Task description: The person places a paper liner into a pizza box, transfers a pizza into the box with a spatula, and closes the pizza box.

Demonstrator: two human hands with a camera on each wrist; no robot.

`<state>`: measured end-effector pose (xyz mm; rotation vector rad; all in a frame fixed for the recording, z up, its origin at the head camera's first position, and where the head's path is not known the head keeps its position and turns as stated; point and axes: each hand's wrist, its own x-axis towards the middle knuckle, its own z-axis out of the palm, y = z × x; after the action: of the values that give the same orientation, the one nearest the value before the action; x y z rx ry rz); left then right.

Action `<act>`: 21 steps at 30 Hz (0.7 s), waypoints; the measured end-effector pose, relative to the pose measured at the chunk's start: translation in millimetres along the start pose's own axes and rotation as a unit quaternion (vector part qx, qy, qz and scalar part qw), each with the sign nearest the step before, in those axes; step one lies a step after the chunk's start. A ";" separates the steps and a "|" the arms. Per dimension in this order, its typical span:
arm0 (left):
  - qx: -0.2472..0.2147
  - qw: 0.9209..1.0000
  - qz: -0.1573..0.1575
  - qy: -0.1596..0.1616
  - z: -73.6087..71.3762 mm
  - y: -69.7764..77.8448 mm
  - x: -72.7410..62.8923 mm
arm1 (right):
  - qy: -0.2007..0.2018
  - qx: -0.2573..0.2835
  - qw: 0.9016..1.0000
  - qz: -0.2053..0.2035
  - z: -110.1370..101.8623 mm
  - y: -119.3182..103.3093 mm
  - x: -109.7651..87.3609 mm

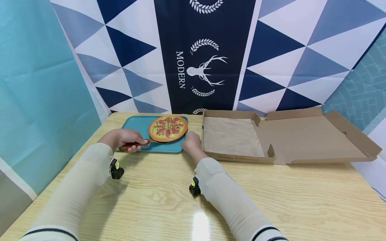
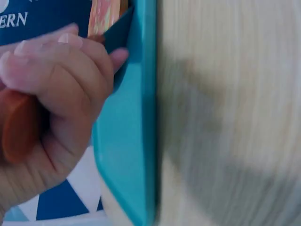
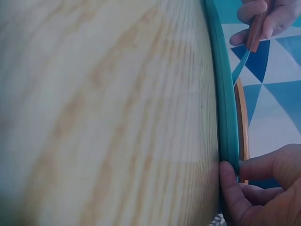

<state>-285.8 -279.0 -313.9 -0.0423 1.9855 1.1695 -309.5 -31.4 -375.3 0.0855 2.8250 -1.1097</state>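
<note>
Left hand [image 1: 131, 140]: fingers curled round the brown handle [image 1: 125, 146] of a flat server, which is gripped over the left part of the tray
Right hand [image 1: 192, 142]: the tray's rim is pinched near its front right corner, the thumb being set outside the rim and the other fingers inside, as shown in the right wrist view
Pizza [image 1: 168, 128]: placed between the hands and farther back than both, to the right of the left hand and to the left of the right hand; neither hand is seen to touch its top
Blade [image 3: 241, 66]: extended from the handle to the pizza's near left edge; how far it is inserted beneath is hidden
Tray [image 1: 132, 123]: blue-green, laid flat on the wooden table [image 1: 156, 201], with the pizza positioned over its right half
Box [image 1: 307, 140]: cardboard, opened out just right of the tray, its lid folded away to the right
Paper liner [image 1: 230, 137]: spread over the floor of the box
Backdrop [image 1: 129, 43]: patterned with triangles, hung behind the table
</note>
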 end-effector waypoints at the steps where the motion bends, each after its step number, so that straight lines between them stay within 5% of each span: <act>1: -0.015 1.000 0.011 0.000 2.3 -1.5 0.3 | 0.001 0.000 1.000 -0.001 -0.2 0.2 -0.2; 10: -0.135 0.986 0.098 0.002 26.0 -15.7 -1.7 | 0.000 -0.001 1.000 -0.006 -1.2 0.9 -1.8; 21: -0.137 0.982 0.123 0.036 44.4 -22.0 -8.0 | -0.006 -0.002 1.000 -0.006 0.2 3.0 0.7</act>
<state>-243.9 -261.3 -335.1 0.0207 1.9173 1.6158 -309.9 -29.4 -377.6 0.0602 2.8206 -1.1034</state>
